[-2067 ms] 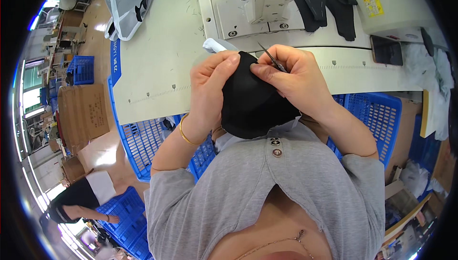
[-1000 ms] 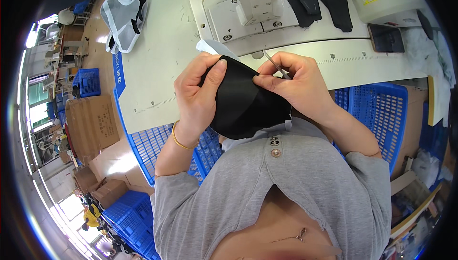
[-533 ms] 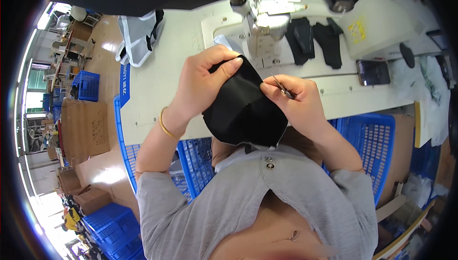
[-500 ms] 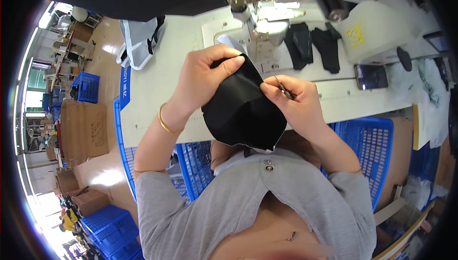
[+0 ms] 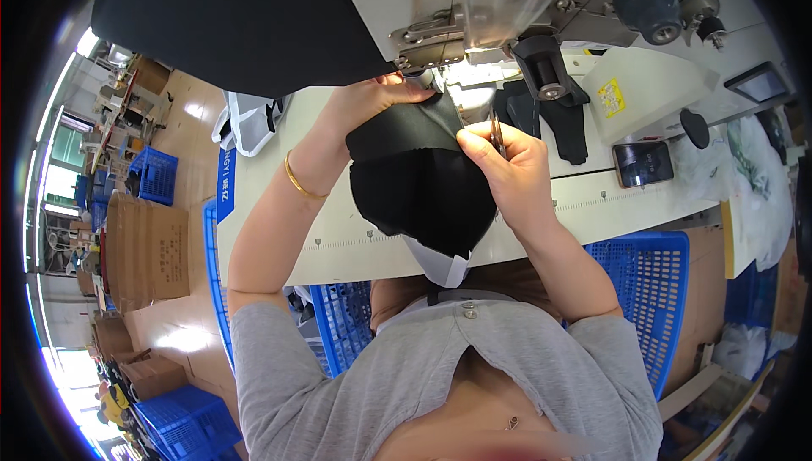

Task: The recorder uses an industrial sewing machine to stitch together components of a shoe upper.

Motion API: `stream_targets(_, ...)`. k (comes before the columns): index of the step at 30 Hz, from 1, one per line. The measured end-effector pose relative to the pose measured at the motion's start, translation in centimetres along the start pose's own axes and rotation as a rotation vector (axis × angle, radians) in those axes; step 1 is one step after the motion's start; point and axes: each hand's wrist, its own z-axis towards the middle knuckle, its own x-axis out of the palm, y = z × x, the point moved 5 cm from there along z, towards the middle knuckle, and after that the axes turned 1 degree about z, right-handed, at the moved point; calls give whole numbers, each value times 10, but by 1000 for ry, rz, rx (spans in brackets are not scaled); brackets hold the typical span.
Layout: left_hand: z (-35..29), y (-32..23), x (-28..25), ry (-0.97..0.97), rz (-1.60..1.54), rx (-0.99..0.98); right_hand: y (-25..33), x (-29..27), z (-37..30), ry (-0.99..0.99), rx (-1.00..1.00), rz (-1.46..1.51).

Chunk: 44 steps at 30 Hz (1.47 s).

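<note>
A curved piece of black fabric (image 5: 420,194) is stretched between my hands, its far edge at the lit needle area of the sewing machine (image 5: 423,42). My left hand (image 5: 364,110) pinches its far left corner, fingertips partly hidden under the machine head. With thumb and finger my right hand (image 5: 513,169) grips the fabric's right edge. A slim metal tool, apparently thread snips (image 5: 496,134), is tucked in the same right hand. Below the black fabric a white flap (image 5: 438,265) hangs over the table's front edge.
Black fabric pieces (image 5: 562,123) lie right of the needle area, near a phone (image 5: 643,163). Plastic bags (image 5: 753,182) are at the far right. White-and-black pieces (image 5: 249,123) lie at the table's left. Blue crates (image 5: 647,283) stand below the table. A dark panel (image 5: 237,21) covers the upper left.
Both hands have carried the black fabric forward to the machine head, and its far edge now lies under it. The white flap has come into view below. The head view has shifted closer to the machine.
</note>
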Motion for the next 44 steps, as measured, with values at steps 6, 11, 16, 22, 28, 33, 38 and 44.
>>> stream_targets(6,-1,-1,-2,-17,-48,-60,0,5,-2,10,8,40)
stream_targets(11,-6,-7,4,12,-135,-110,-5,5,-2,5,27,44)
stream_targets(16,9,26,-9,16,-177,-73,-1,7,-6,-14,8,55)
stream_targets(22,8,14,-4,-25,-131,-21,-6,3,-3,-15,3,59)
stream_targets(28,5,22,-4,-6,-210,-85,-4,4,-3,-10,17,71)
stream_targets(33,4,18,-5,16,-112,-32,-3,7,-2,-14,-2,65)
stream_targets(38,-38,-16,-24,-56,345,450,-2,8,0,7,-11,-28)
stream_targets(44,-120,-36,41,-338,1051,988,-10,12,-3,-25,-85,26)
